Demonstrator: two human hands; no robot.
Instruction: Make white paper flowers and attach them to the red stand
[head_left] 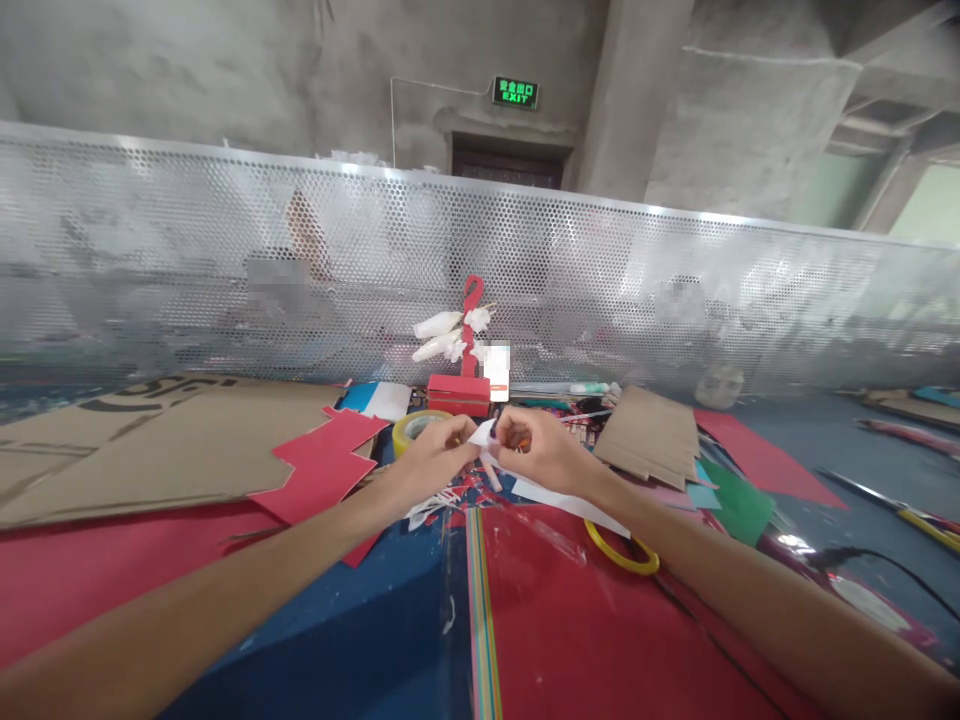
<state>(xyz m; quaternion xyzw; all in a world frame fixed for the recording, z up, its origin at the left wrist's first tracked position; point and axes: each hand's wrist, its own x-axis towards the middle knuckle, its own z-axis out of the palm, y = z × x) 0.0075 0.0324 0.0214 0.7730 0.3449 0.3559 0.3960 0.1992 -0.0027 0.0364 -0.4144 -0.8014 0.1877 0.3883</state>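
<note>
My left hand (433, 452) and my right hand (541, 448) meet over the middle of the table, both with fingers pinched on a small piece of white paper (481, 434) held between them. Below the hands lie white paper scraps (431, 505) and a white sheet (559, 500). Behind the hands stands a red paper model (463, 380) with white paper flowers (444, 336) on its stem. A roll of yellow tape (412, 428) sits just behind my left hand.
Cardboard sheets (142, 450) cover the left, another cardboard piece (651, 432) lies at the right. Red paper (600, 620), a red cut-out (324, 465), a yellow tape ring (621, 553), green paper (739, 500) and a black cable (892, 572) lie about. A perforated metal screen (675, 290) bounds the table's back.
</note>
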